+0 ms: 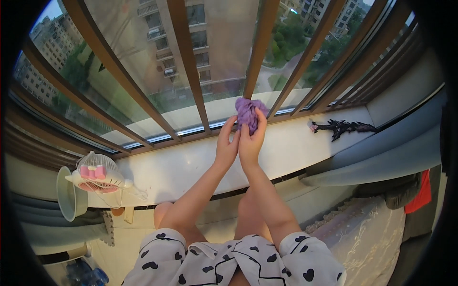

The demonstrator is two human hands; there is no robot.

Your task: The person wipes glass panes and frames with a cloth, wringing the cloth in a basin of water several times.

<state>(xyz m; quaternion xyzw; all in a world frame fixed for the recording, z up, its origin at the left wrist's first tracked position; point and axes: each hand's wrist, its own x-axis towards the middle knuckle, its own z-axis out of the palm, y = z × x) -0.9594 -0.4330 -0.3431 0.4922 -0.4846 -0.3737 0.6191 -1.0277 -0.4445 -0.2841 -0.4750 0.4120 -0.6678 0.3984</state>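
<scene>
A bunched purple cloth (246,109) is gripped between my two hands, just in front of a brown window bar (261,52) and above the white sill (186,167). My left hand (226,145) closes on the cloth's lower left side. Wrapped round its right side is my right hand (252,140), with the thumb against the front. The two hands meet below the cloth. Whether the cloth touches the bar behind it I cannot tell.
To the left on the sill stand a white fan (98,178) with a pink bow and a pale green basin (67,195). A dark toy weapon (341,127) lies at the sill's right. Grey curtain (377,155) hangs near it, above a lace-trimmed cover (358,238).
</scene>
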